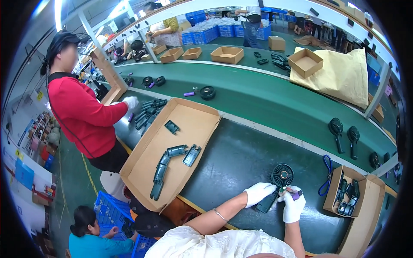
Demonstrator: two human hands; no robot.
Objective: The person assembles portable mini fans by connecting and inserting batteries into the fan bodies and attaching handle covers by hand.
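Observation:
Both my hands wear white gloves and meet at a dark green handheld fan [282, 175] on the bench in front of me. Its round head points away from me, and small parts show at its neck. My left hand [259, 193] has its fingers closed at the fan's neck, beside an open handle shell [267, 203]. In my right hand [294, 205] is a purple battery [297, 195], gripped close to the neck. The gloves cover part of the join between fan and handle.
A large cardboard tray [172, 112] with several handle shells lies left. At right are blue-handled scissors [326, 182] and a small box [342, 169] of shells. Beyond runs a green conveyor [258, 96] carrying fans. A person in red [86, 103] works at left; another in teal [92, 241] sits below.

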